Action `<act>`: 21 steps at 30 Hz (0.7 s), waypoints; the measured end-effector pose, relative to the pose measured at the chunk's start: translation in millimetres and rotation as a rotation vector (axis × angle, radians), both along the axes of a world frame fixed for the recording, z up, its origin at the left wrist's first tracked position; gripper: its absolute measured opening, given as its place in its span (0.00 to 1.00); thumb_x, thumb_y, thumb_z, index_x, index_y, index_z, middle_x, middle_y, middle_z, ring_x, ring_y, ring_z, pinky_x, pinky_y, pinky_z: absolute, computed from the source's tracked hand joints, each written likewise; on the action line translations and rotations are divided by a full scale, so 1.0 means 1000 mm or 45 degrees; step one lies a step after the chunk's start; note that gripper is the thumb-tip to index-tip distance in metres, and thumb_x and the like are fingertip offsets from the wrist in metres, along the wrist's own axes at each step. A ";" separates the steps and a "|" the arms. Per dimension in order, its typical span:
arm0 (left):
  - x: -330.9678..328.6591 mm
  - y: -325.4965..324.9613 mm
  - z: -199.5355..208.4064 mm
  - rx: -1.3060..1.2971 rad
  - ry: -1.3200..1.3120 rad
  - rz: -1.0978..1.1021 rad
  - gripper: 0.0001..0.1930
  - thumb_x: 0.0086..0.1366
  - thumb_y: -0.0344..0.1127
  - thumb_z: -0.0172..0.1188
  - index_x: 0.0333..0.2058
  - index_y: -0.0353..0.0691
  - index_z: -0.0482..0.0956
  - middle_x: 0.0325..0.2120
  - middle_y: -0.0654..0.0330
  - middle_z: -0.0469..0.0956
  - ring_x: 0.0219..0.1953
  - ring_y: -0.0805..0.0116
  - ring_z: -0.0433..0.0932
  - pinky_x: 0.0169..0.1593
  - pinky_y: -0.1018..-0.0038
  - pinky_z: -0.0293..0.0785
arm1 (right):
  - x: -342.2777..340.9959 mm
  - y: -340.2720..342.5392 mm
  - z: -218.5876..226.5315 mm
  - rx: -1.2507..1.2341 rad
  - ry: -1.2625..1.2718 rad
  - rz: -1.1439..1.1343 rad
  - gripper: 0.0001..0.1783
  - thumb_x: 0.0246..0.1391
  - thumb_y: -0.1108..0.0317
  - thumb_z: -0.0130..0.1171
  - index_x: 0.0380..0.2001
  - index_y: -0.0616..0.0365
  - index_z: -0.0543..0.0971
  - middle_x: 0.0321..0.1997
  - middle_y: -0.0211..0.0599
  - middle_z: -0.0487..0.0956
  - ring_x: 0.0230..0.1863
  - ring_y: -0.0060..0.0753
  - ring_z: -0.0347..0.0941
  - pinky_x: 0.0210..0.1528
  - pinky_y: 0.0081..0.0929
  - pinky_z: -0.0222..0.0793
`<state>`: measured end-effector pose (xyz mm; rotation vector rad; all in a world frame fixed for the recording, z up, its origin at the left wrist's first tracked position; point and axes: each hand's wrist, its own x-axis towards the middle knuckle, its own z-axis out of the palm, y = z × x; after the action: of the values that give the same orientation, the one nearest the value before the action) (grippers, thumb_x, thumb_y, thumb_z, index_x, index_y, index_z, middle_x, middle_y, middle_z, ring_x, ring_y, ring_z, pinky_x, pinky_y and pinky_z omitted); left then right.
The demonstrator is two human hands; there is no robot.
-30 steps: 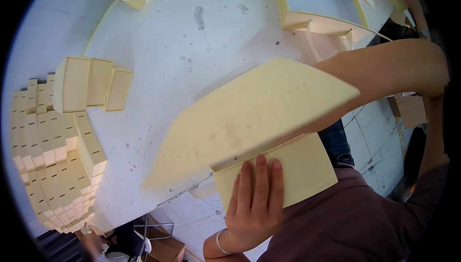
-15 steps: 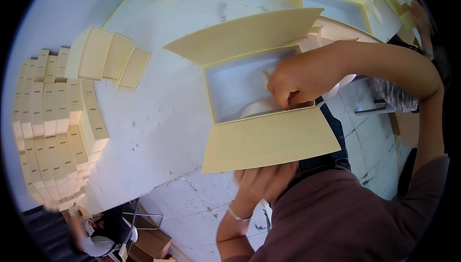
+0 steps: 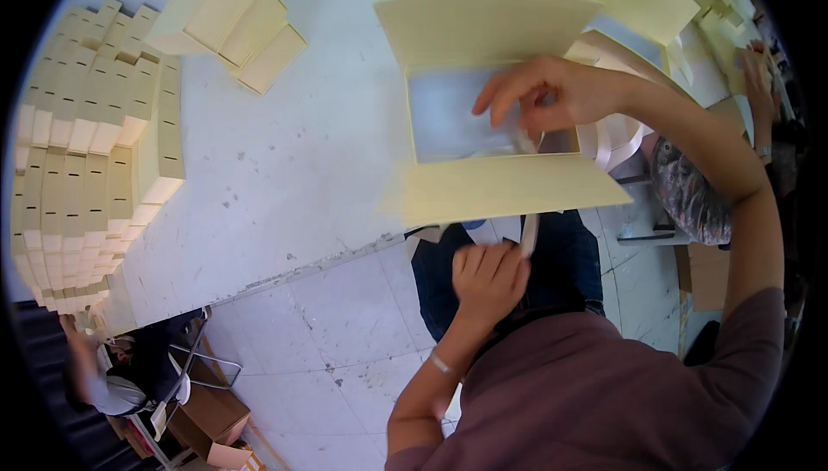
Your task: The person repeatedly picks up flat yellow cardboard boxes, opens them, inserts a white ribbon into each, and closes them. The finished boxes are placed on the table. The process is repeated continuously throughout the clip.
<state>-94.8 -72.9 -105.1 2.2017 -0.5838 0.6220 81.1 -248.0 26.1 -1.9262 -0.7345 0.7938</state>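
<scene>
Gripping cream ribbon in closed left hand below front flap, likely keeping it taut. Half-curled over open cream two-flap box with right hand; can't tell if gripping. Placed at edge of white table, probably for access underneath. Stacked far left: narrow cream boxes.

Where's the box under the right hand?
In the head view, the box is upper right of centre, by the table edge, with the left hand below its front flap.

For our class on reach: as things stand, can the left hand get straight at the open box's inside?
Probably not: the front flap lies between the left hand and the open box's inside.
</scene>
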 end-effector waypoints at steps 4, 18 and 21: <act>-0.075 0.067 -0.058 0.076 0.477 -0.002 0.07 0.42 0.26 0.62 0.23 0.41 0.75 0.24 0.60 0.73 0.28 0.59 0.72 0.33 0.68 0.64 | 0.010 -0.018 -0.018 0.210 -0.299 -0.092 0.08 0.46 0.77 0.51 0.31 0.61 0.77 0.34 0.31 0.75 0.27 0.20 0.66 0.27 0.17 0.62; 0.031 0.124 0.079 0.014 -0.128 0.335 0.19 0.47 0.31 0.64 0.40 0.35 0.74 0.36 0.52 0.74 0.37 0.54 0.72 0.42 0.66 0.67 | -0.003 -0.069 -0.006 -0.407 -1.216 0.039 0.09 0.39 0.66 0.60 0.18 0.59 0.73 0.26 0.41 0.72 0.35 0.44 0.67 0.40 0.39 0.63; 0.113 0.137 0.139 0.252 -0.346 0.564 0.31 0.47 0.37 0.67 0.50 0.34 0.67 0.51 0.42 0.62 0.51 0.46 0.63 0.52 0.60 0.61 | 0.023 -0.088 -0.015 -0.529 -1.149 -0.039 0.07 0.39 0.68 0.60 0.20 0.61 0.76 0.25 0.42 0.73 0.34 0.45 0.69 0.39 0.40 0.65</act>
<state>17.9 64.0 33.5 2.4733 -0.2969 1.1495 104.5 -336.1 11.1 -2.6869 -1.1136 -0.0066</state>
